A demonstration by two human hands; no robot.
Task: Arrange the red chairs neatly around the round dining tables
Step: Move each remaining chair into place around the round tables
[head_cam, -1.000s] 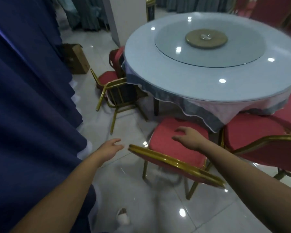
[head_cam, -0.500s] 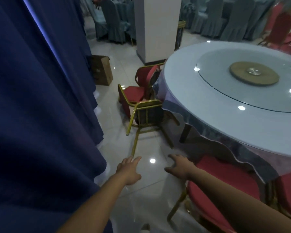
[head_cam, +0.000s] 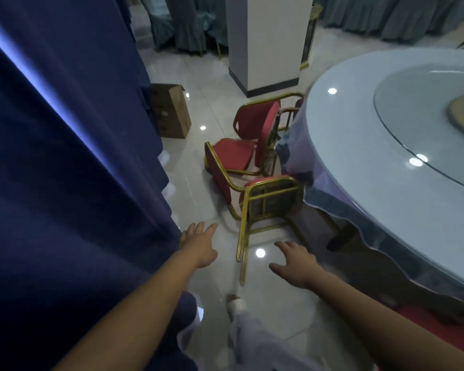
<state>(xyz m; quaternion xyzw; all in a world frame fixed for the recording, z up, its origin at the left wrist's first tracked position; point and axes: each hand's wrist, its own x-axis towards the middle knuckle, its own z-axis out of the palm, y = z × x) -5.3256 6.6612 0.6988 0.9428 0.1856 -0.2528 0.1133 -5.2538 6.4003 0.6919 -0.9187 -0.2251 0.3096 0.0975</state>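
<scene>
Tipped red chair (head_cam: pixel 255 199) on floor beside round worktop (head_cam: pixel 386 162), second chair (head_cam: pixel 252 137) behind it. Left hand (head_cam: pixel 201 245) and right hand (head_cam: pixel 296 262) hover near its legs, fingers apart, empty.

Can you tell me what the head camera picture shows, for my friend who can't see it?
Two bare hands, left hand and right hand, reach open and empty toward a red chair tipped over on the shiny floor beside a round table. A second red chair lies toppled behind it, with a blue curtain on the left.
</scene>
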